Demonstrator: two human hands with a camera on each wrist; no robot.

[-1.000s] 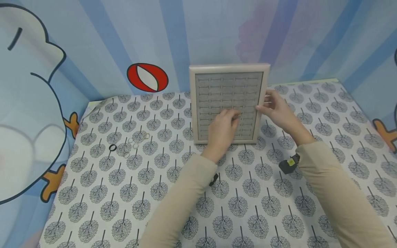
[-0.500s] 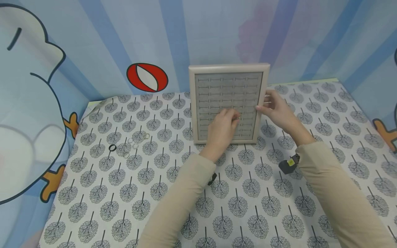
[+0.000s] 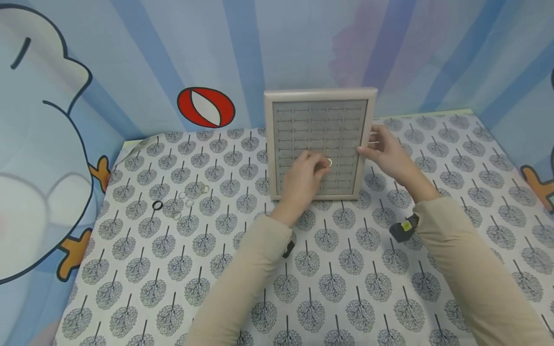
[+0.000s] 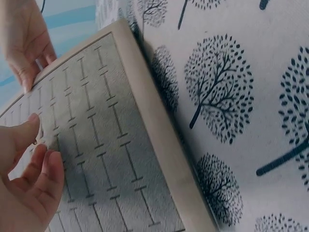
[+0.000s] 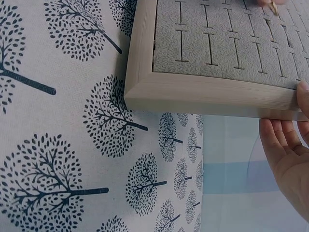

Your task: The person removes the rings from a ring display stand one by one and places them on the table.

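A framed ring display board (image 3: 320,94), with a pale wooden rim and rows of slits in grey padding, stands upright on the table. My left hand (image 3: 303,180) is in front of its lower half and pinches a small gold-coloured ring (image 3: 330,162) at the fingertips, right at the padding. In the left wrist view the ring is mostly hidden between thumb and fingers. My right hand (image 3: 387,154) grips the board's right side. Its thumb (image 5: 302,94) lies on the front of the rim, the other fingers (image 5: 275,137) behind it.
Several loose rings lie on the tree-patterned cloth to the left, among them a black ring (image 3: 157,205), a gold-toned ring (image 3: 205,189) and a white ring (image 3: 189,203). A patterned curtain (image 3: 303,43) hangs close behind the board.
My left hand has shifted slightly left and down, and more of the ring shows beyond its fingertips. The right hand and the board stay in place.
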